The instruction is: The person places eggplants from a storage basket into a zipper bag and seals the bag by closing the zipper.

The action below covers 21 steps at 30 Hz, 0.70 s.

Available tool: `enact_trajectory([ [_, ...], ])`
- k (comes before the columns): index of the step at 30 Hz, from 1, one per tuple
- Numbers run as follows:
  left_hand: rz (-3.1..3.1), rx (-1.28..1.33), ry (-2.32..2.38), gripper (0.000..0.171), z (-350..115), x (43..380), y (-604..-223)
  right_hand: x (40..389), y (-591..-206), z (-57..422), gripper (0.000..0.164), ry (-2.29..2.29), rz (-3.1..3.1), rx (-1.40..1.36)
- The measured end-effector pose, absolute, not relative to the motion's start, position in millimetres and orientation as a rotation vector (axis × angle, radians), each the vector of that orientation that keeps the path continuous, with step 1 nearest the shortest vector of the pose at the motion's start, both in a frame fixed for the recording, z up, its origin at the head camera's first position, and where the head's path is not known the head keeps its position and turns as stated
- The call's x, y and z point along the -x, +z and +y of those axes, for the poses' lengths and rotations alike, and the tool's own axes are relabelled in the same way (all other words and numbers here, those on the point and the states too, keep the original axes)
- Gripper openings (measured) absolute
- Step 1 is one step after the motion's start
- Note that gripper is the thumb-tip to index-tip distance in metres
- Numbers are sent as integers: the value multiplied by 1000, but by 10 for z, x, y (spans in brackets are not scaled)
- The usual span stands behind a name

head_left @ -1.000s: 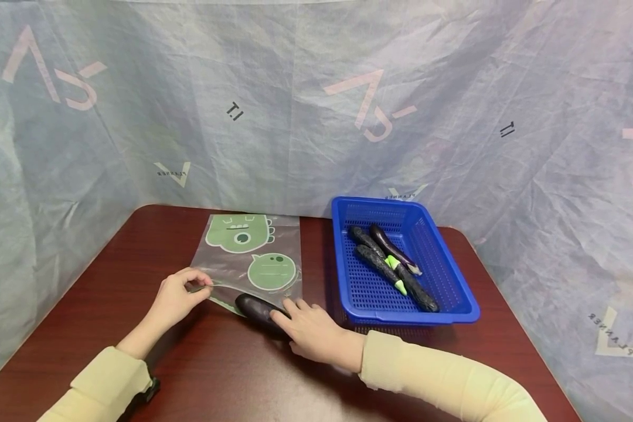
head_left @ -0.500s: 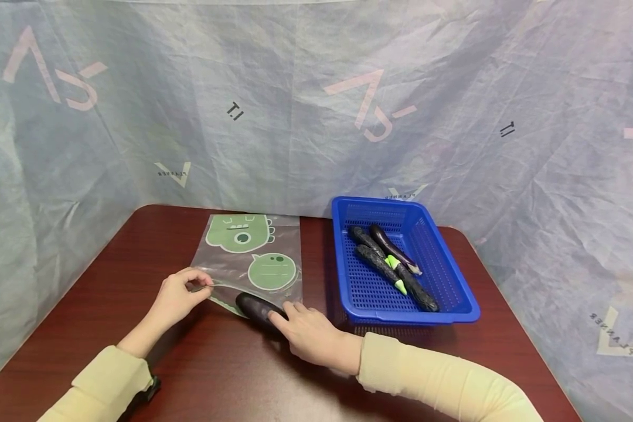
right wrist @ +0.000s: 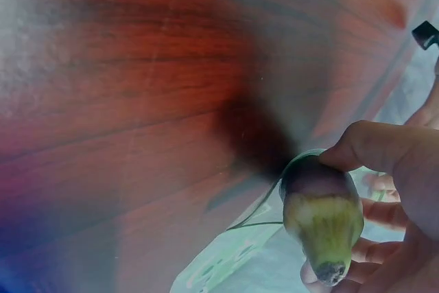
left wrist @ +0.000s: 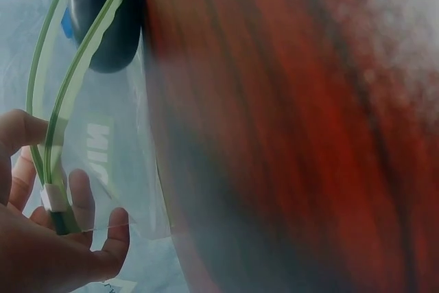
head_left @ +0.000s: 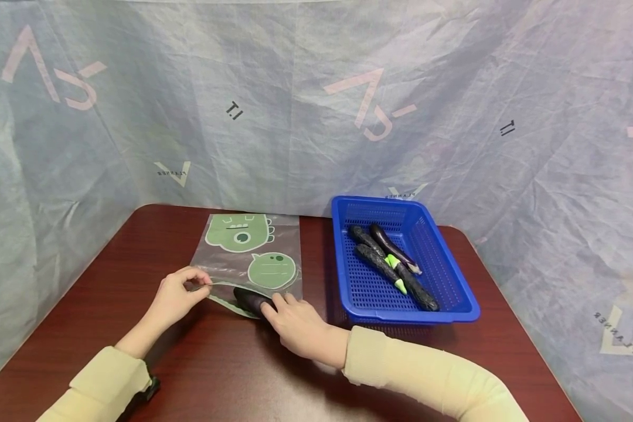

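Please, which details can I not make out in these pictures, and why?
Head: stem end of the long, dark-purple eggplant, hidden by the right hand.
Left wrist: the eggplant's upper part, cut off by the top edge.
Head: surface detail of the wrinkled black vegetables in the blue plastic basket, too small.

Before me, the reddish-brown table (head_left: 216, 375) carries a flat printed plastic bag (head_left: 242, 265) at left, a blue basket (head_left: 411, 317) at right.

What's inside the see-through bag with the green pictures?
The rounded end of a dark eggplant is in the open mouth of the bag. Anything behind the green pictures is covered.
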<state>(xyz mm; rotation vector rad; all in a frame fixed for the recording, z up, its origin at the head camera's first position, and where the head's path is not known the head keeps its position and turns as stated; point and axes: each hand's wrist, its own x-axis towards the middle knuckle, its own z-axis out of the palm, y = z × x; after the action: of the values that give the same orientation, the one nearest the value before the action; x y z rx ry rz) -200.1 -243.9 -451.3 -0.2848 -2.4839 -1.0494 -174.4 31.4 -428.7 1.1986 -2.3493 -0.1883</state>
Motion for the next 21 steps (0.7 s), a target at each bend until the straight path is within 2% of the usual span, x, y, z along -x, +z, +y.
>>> enact_trajectory([
  [15, -2458, 305, -1079, 19, -2399, 1987, -4468, 1888, -4335, 140, 28, -326, -2310, -1143],
  [21, -2463, 310, -1098, 17, -2400, 1989, -4476, 1934, -4377, 130, 33, -292, -2308, -1159],
])
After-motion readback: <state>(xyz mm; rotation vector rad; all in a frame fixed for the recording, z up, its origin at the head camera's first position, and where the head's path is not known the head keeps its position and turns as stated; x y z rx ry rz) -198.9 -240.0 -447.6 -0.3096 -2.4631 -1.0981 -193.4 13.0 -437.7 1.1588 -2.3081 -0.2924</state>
